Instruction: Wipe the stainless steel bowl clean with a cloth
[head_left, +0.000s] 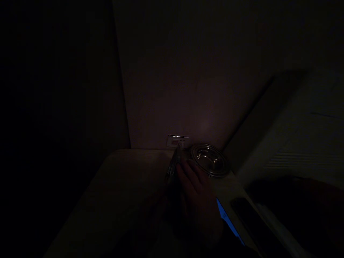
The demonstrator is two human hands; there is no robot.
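Observation:
The scene is very dark. My right hand (197, 193) reaches forward over the small table, its fingers close together against a narrow, shiny thing (172, 167) that looks like glass or clear plastic. I cannot make out its kind. To the left and lower down, my left hand (153, 211) shows only as a faint shape near that thing, with its fingers lost in shadow. Just right of my right fingers lies a round, shiny metal dish (221, 166) with a ringed rim. A lit blue screen (228, 222) shows partly from behind my right hand.
A wall socket plate (172, 141) with a switch sits low on the wall, behind the table (120, 168). A long dark object (249, 218) lies along the table's right side. Beyond that edge are pale and dark soft-looking shapes (295, 200), hard to make out.

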